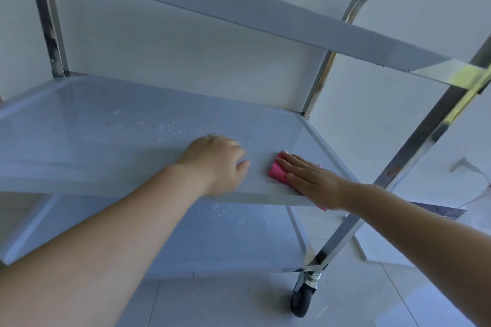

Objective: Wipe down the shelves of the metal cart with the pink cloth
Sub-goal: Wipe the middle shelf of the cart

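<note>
Down on the middle shelf (111, 141) of the metal cart (414, 151), the right hand (312, 179) lies flat with its fingers spread straight, pressing the pink cloth (276, 171) against the shelf near its front right corner. Most of the cloth is hidden under the palm; a folded pink edge shows ahead of the fingers and a scrap peeks out past the shelf's front lip. The left hand (219, 163) rests just beside it on the same shelf, knuckles up and fingers curled loosely, holding nothing, its wrist crossing the front rim.

Water droplets (148, 125) dot the shelf behind the left hand, well apart from the cloth. More drops (225, 214) lie on the bottom shelf (218, 244) below. The top shelf (239, 13) slants overhead, close above the working space. A shiny upright post (393, 180) rises right of the right forearm, ending at a black caster wheel (301, 300) on the tiled floor (372, 300). A white cable (478, 194) trails along the floor at far right.
</note>
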A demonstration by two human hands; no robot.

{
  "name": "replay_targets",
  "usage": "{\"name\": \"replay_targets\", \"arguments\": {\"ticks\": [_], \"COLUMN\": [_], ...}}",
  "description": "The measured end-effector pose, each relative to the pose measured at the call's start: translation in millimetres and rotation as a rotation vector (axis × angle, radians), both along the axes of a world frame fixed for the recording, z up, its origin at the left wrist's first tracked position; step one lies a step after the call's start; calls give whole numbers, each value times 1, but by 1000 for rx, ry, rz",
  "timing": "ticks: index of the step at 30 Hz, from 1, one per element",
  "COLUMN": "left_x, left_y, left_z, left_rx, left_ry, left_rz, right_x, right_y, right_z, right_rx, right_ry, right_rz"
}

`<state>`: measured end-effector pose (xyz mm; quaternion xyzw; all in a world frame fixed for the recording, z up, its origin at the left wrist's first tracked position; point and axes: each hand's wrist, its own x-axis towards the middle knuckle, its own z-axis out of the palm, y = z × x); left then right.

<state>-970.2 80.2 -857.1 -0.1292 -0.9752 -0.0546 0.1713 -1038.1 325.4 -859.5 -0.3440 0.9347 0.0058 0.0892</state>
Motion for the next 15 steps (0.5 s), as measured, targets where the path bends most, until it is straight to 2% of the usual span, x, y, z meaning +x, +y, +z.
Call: {"name": "replay_targets", "arguments": {"ticks": [3,8,15], "left_x": [-1,-4,-8], "left_y": [-19,-18,-25], "left_z": [-2,-18,-26], "left_rx": [-44,46,93], "left_ry": [-7,-11,-22], "left_rz": [37,12,-9], "right_x": [-1,-16,-81], "right_y": [-1,-1,-16], "right_z": [-2,-2,1], "right_rx": [-22,-103,-78], "right_ry": [29,-49,-30], "right_rz": [30,83,-42]}}
